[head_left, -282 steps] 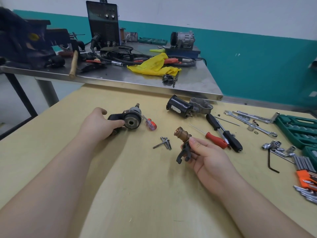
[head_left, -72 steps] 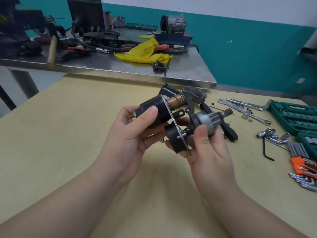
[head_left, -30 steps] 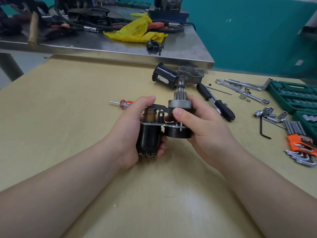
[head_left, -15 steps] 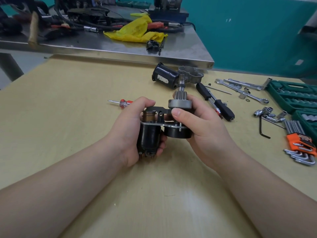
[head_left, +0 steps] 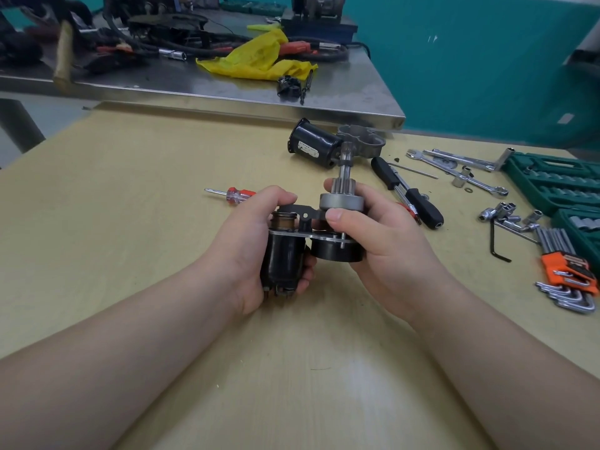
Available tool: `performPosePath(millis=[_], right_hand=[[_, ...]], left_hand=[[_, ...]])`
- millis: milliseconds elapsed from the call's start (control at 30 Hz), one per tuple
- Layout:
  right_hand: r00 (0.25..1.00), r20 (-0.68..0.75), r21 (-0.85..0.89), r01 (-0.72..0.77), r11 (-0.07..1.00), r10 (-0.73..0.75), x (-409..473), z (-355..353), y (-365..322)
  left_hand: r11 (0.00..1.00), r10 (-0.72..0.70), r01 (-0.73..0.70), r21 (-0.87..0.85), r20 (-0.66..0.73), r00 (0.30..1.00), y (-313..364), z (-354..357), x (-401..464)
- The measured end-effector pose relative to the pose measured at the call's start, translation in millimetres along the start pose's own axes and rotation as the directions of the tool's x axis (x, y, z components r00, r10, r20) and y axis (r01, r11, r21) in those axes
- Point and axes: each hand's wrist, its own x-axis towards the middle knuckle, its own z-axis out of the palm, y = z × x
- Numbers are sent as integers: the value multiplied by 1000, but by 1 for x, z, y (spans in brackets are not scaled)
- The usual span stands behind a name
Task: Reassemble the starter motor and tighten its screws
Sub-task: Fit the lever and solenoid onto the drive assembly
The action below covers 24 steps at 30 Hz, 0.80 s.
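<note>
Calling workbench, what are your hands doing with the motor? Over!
Left hand grips solenoid. Right hand holds pinion gear. Motor housing lies apart on the table. Nothing blocking.

A pale wooden desk (head_left: 130,206) carries a small red screwdriver (head_left: 231,193) at centre, a black motor housing (head_left: 313,147) above, wrenches (head_left: 454,164) and hex keys (head_left: 566,284) at right.
</note>
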Motion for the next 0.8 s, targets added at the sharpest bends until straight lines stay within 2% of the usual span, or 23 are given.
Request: performPosePath(millis=[267,600,667,800], right_hand=[[999,43,50,-13,999,11,0,1,-3],[999,19,-21,42,999,-42,-1,-4,-7],[994,-41,-116,97,988,-102,1,-9,-9],[968,-139,-524,107,845,-209,6,-17,4]], left_hand=[[1000,5,-4,-6,16,1000,0,-1,2],[994,69,-66,-89,34,997,5,-10,2],[984,133,-135,-120,-29,991,17,-21,2],[937,285,-312,-156,-170,943,45,-51,3]])
